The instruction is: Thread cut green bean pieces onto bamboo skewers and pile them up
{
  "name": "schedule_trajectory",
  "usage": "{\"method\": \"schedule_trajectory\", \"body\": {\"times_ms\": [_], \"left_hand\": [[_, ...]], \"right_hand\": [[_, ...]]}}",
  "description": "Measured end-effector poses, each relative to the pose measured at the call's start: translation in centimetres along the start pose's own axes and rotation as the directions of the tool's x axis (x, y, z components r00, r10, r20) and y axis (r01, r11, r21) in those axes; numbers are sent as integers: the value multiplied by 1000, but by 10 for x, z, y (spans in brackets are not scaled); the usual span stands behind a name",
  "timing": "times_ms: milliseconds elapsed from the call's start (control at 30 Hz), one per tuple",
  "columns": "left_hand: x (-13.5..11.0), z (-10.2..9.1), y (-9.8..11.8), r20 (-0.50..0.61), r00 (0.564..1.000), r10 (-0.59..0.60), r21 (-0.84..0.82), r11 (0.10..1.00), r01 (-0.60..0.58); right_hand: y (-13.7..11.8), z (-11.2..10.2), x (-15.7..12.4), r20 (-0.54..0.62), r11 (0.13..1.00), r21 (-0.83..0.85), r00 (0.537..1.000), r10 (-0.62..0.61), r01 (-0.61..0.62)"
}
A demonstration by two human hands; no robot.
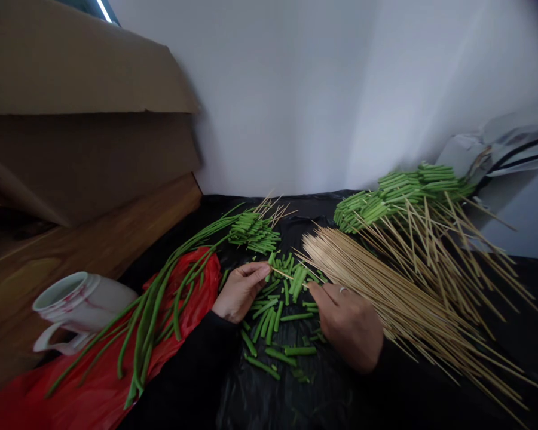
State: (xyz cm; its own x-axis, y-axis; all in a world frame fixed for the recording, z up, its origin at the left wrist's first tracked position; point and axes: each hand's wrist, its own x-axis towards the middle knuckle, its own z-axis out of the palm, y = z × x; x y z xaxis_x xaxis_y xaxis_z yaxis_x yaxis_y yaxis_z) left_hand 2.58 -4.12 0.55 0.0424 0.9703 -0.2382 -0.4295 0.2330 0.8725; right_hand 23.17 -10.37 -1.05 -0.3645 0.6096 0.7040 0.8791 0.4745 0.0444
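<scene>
My left hand (241, 289) pinches one end of a thin bamboo skewer (281, 273) that carries a row of cut green bean pieces (297, 280). My right hand (347, 322), a ring on one finger, is closed over the far end of that skewer beside the bean row. Both hands rest on black plastic sheeting (269, 400). Loose cut bean pieces (269, 322) lie scattered between and under the hands. A big heap of bare skewers (385, 286) fans out to the right of my right hand.
Long whole green beans (161, 298) lie over a red plastic bag (94, 382) at left. A white mug (78, 307) stands on a wooden ledge. Finished bean skewers sit in piles at back centre (254, 230) and back right (399, 194). A cardboard box (80, 107) rises at left.
</scene>
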Motion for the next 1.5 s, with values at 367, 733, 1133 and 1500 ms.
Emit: {"method": "schedule_trajectory", "body": {"times_ms": [367,733,1133,1500], "left_hand": [[-2,1,1,72,994,-87,-14,996,88],[-10,11,-12,184,978,-102,124,989,80],[-11,13,-8,180,980,-80,181,982,47],[-11,13,-9,219,975,-45,281,960,-19]], "right_hand": [[-1,-1,0,12,998,56,1000,10,-11],[-9,3,3,-20,999,42,1000,-8,9],[-6,3,5,1,998,55,999,33,-33],[-5,4,5,12,992,110,998,66,-67]]}}
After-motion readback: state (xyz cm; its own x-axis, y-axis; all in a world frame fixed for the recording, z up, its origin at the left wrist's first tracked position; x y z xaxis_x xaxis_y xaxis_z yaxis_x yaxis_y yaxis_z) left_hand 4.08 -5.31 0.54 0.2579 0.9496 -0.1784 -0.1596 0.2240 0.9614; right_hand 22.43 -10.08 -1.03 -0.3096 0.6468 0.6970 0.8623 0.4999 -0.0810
